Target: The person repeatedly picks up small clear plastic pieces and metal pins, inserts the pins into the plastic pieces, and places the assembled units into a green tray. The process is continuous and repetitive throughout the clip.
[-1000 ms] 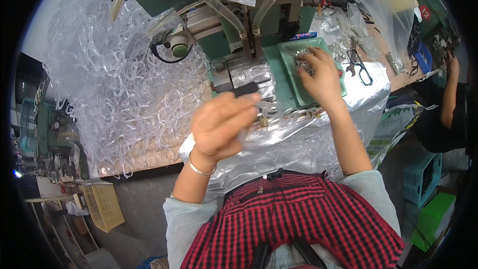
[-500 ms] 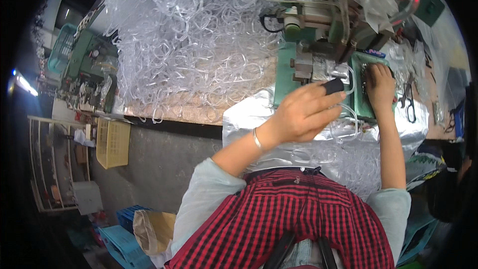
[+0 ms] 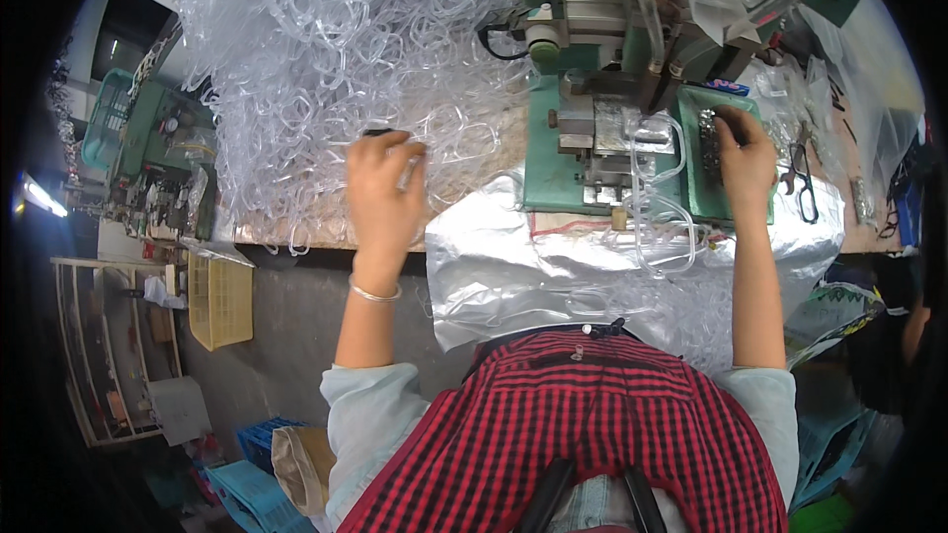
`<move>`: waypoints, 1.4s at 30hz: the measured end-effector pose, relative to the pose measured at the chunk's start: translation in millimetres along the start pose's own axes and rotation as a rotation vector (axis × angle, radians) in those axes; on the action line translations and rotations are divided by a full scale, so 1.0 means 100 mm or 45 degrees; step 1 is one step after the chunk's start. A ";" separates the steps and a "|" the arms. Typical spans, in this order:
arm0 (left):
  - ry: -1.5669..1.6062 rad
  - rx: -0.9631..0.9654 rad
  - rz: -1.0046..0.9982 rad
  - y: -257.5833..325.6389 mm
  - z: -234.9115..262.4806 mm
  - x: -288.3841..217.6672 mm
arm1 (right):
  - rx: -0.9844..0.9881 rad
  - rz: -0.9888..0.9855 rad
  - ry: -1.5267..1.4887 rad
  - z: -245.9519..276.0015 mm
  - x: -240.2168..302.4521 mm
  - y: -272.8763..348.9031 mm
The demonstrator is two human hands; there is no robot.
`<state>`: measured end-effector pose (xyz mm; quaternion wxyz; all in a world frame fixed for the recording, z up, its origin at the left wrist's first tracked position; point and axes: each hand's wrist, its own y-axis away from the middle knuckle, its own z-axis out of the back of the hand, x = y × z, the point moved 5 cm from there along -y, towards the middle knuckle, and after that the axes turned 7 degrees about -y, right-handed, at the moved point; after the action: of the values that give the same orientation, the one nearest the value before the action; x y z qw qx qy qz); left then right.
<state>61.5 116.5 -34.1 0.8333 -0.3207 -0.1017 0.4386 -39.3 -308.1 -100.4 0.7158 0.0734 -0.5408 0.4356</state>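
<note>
My left hand point(image 3: 385, 195), a black cover on one finger, is over the near edge of a large pile of clear plastic tubing loops point(image 3: 346, 69). Its fingers are apart, and I see nothing held in them. At the right, my right hand point(image 3: 749, 160) reaches into a green tray point(image 3: 703, 199) of small shiny metal pieces point(image 3: 708, 143). Its fingers curl together at the pieces; what they pinch is too small to make out. Between the hands stands a green bench machine point(image 3: 553, 173) with a metal fixture point(image 3: 602, 133). A clear tube loop point(image 3: 638, 237) hangs at its front edge.
Silver foil sheeting point(image 3: 484, 252) drapes over the table edge, with more clear loops point(image 3: 681, 311) on my lap. Scissors point(image 3: 805, 183) lie right of the tray. A yellow crate point(image 3: 219, 301) stands on the floor at left, near another green machine point(image 3: 148, 138).
My left hand has moved left, from the machine's front to the tubing pile. My right hand stays at the tray, its fingers drawn slightly nearer. The view has shifted a little.
</note>
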 end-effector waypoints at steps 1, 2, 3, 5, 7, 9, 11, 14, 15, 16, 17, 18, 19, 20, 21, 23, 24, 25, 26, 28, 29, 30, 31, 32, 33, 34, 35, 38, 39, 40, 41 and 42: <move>-0.001 0.098 -0.031 -0.01 -0.15 -0.11 | 0.003 -0.006 -0.004 0.00 0.00 0.01; -0.041 0.189 -0.098 0.02 -0.26 -0.25 | -0.002 -0.001 0.028 0.01 0.01 0.04; -0.083 0.279 -0.167 0.07 -0.35 -0.39 | -0.037 0.008 0.091 0.05 0.06 0.09; -0.136 0.392 -0.294 0.20 -0.52 -0.54 | -0.168 0.202 0.238 0.23 0.01 0.19; -0.176 0.434 -0.411 0.38 -0.74 -0.45 | -0.194 0.108 0.162 0.38 -0.08 0.30; -0.033 0.345 -0.409 0.39 -0.81 -0.29 | -0.182 0.063 -0.032 0.42 -0.04 0.39; 0.122 0.269 -0.293 0.36 -0.77 -0.16 | -0.083 0.108 -0.042 0.40 0.34 0.40; 0.282 0.015 -0.017 0.17 -0.58 -0.16 | 0.160 0.105 -0.369 0.21 0.89 0.25; 0.499 0.002 0.197 0.17 -0.63 -0.05 | 0.241 0.128 -0.462 0.10 1.01 0.19; 0.712 -0.073 0.340 0.16 -0.65 -0.02 | 0.246 0.123 -0.583 -0.03 1.05 0.12; 0.923 -0.148 0.489 0.18 -0.69 -0.01 | 0.258 0.120 -0.705 -0.19 1.04 0.08; 1.117 -0.215 0.498 0.17 -0.72 -0.04 | 0.238 0.068 -0.837 -0.29 1.03 0.09; 1.175 -0.239 0.549 0.18 -0.73 -0.06 | 0.211 0.058 -0.853 -0.32 1.04 0.11; 1.232 -0.263 0.602 0.16 -0.73 -0.07 | 0.183 0.047 -0.869 -0.34 1.06 0.14; 1.288 -0.287 0.655 0.13 -0.72 -0.10 | 0.155 0.035 -0.885 -0.33 1.06 0.16; 1.318 -0.433 0.538 -0.06 -0.53 -0.28 | 0.175 -0.002 -0.855 -0.34 1.04 0.19; 1.477 -0.470 0.398 -0.21 -0.36 -0.44 | 0.186 -0.015 -0.858 -0.34 1.06 0.19; 1.640 -0.508 0.247 -0.37 -0.19 -0.61 | 0.191 -0.022 -0.857 -0.34 1.08 0.18; 1.671 -0.504 0.129 -0.52 -0.05 -0.76 | 0.235 -0.056 -0.977 -0.37 1.10 0.19; 1.734 -0.493 -0.110 -0.80 0.12 -1.02 | 0.213 -0.156 -1.077 -0.38 1.14 0.20; 1.678 -0.530 0.007 -0.88 0.11 -1.04 | 0.226 -0.207 -1.138 -0.42 1.18 0.22; 1.685 -0.513 0.005 -0.97 0.10 -0.97 | 0.244 -0.225 -1.129 -0.44 1.23 0.23; 1.709 -0.481 -0.004 -1.05 0.05 -0.94 | 0.211 -0.215 -1.111 -0.41 1.23 0.24; 1.668 -0.505 -0.055 -1.04 0.07 -0.97 | 0.179 -0.205 -1.093 -0.39 1.25 0.28; 1.626 -0.529 -0.104 -1.00 0.13 -1.02 | 0.148 -0.196 -1.075 -0.36 1.25 0.30; 1.576 -0.543 -0.146 -0.93 0.18 -1.06 | 0.126 -0.096 -1.046 -0.33 1.26 0.35; 1.577 -0.549 -0.215 -0.87 0.20 -1.14 | 0.177 -0.030 -0.914 -0.29 1.26 0.34; 1.290 -0.452 -0.413 -0.53 0.04 -1.35 | 0.196 0.200 -0.252 -0.01 0.96 0.26; 1.262 -0.429 -0.586 -0.47 0.01 -1.48 | 0.113 0.273 0.148 0.07 0.72 0.21; 1.096 -0.394 -0.720 -0.43 -0.02 -1.56 | 0.024 0.277 0.430 0.11 0.44 0.21; 0.936 -0.348 -0.850 -0.39 -0.08 -1.63 | -0.067 0.267 0.719 0.15 0.19 0.23; 0.842 -0.355 -0.924 -0.38 -0.08 -1.70 | -0.076 0.248 0.683 0.17 0.03 0.24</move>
<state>-10.3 -38.5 2.4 0.8689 -0.4945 0.0052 -0.0218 -68.1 -301.2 -100.0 0.7900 -0.1178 -0.3493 0.4899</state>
